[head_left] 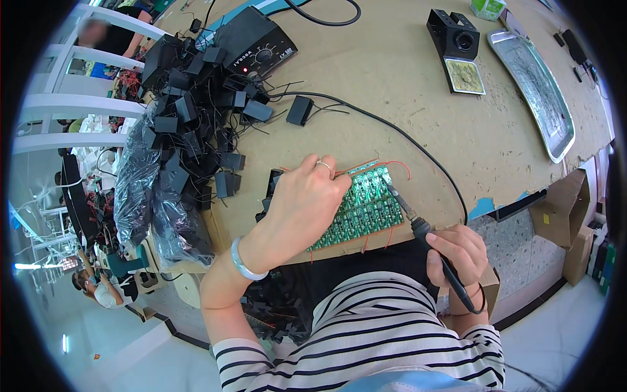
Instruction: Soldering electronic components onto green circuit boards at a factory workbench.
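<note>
A green circuit board panel (368, 208) with rows of solder points lies near the table's front edge. Thin red wires stick out along its far and near sides. My right hand (459, 253) grips a soldering iron (421, 227) by its dark handle, the metal tip reaching the board's far right corner. Over the board's far left part is my left hand (307, 196), palm down, fingers drawn together in a pinch at the far edge. What those fingertips hold is too small and covered to make out.
A heap of black boxes with wires (186, 108) covers the table's left side, beside clear plastic bags (140, 189). Behind stands a soldering station (251, 46), its cord (398, 130) crossing the table. At far right are an iron stand (450, 36) and metal tray (535, 95).
</note>
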`<state>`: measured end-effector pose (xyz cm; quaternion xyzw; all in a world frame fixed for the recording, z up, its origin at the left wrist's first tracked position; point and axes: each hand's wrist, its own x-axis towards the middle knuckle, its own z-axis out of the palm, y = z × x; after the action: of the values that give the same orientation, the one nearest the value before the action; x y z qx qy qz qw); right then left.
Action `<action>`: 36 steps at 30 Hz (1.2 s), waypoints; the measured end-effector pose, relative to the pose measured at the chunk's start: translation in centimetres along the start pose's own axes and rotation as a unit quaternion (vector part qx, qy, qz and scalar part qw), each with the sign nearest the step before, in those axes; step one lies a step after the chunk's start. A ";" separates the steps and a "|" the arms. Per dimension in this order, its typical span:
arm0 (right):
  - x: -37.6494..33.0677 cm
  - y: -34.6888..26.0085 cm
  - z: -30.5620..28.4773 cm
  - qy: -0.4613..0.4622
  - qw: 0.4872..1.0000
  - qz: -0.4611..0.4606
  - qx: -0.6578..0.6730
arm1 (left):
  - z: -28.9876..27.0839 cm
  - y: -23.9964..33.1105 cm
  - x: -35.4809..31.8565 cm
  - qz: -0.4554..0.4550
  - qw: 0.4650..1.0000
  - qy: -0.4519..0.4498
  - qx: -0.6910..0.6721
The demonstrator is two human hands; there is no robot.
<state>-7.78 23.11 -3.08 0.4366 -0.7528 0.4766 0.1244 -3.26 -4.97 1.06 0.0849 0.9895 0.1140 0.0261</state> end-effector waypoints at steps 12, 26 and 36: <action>-0.7 0.2 -0.8 0.002 1.000 0.014 0.015 | 2.1 4.5 -4.8 -0.033 0.986 0.138 0.083; -1.1 -0.4 -0.8 -0.008 0.999 0.013 0.038 | -0.6 5.4 -5.8 -0.091 0.991 0.081 0.062; -1.3 0.0 1.1 -0.018 0.997 0.005 0.079 | 2.1 3.1 -3.7 -0.009 0.990 0.138 0.027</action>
<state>-6.75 22.90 -4.43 0.4496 -0.7174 0.5270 0.0734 1.01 -2.17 -0.20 0.0605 0.9870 0.0974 -0.1125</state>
